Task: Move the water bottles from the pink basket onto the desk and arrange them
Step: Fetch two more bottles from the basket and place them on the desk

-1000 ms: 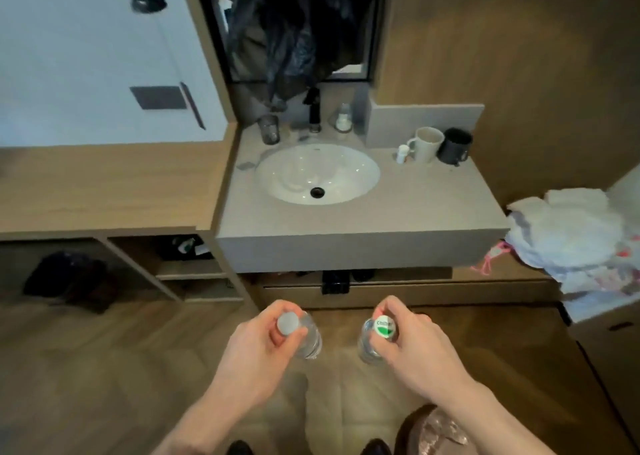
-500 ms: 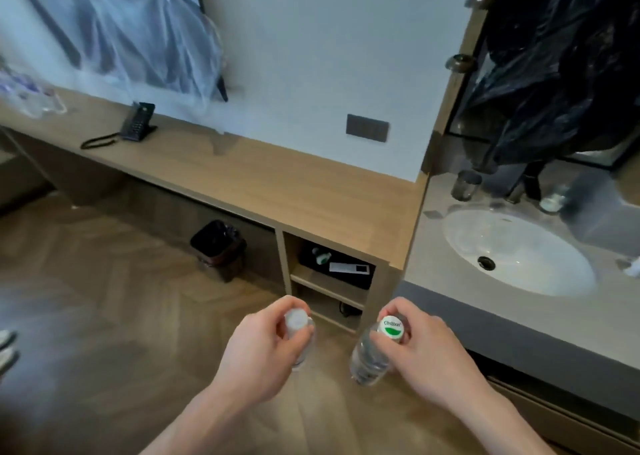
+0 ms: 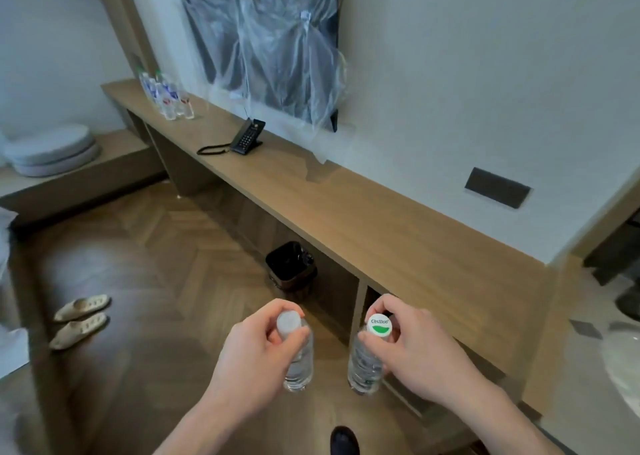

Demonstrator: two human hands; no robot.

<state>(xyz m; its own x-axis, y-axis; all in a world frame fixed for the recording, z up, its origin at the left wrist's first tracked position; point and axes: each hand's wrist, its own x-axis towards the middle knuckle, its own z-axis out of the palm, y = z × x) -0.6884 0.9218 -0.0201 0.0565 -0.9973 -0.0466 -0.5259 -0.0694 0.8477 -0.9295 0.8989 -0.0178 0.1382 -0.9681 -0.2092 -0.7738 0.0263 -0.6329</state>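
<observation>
From the head camera, both hands are low in the picture, above the herringbone wood floor (image 3: 138, 281). The left hand (image 3: 256, 357) is closed around the neck of a clear water bottle (image 3: 299, 364) with a plain white cap, thumb and fingertips pinching just under the cap, so the bottle hangs upright below the hand. The right hand (image 3: 419, 354) grips a second water bottle (image 3: 363, 368) the same way; its white cap carries a green mark and printed lettering, and a green-edged label shows low on the body. The two bottles hang side by side, near each other but not touching, out in front of the table and not over it.

The long wooden table (image 3: 381, 226) runs along the wall from the far left to the near right. At its far left end stands a tight group of water bottles (image 3: 169, 98) with red and blue labels, upright and close together. Further along sits a black desk phone (image 3: 246, 137) with its coiled cord trailing to the left. On the wall above hangs a dark screen wrapped in clear plastic sheeting (image 3: 270, 39), and a dark wall plate (image 3: 497, 191) sits to the right.

Under the table is a dark waste bin (image 3: 291, 267). A pair of pale slippers (image 3: 79, 319) lies on the floor at left.
</observation>
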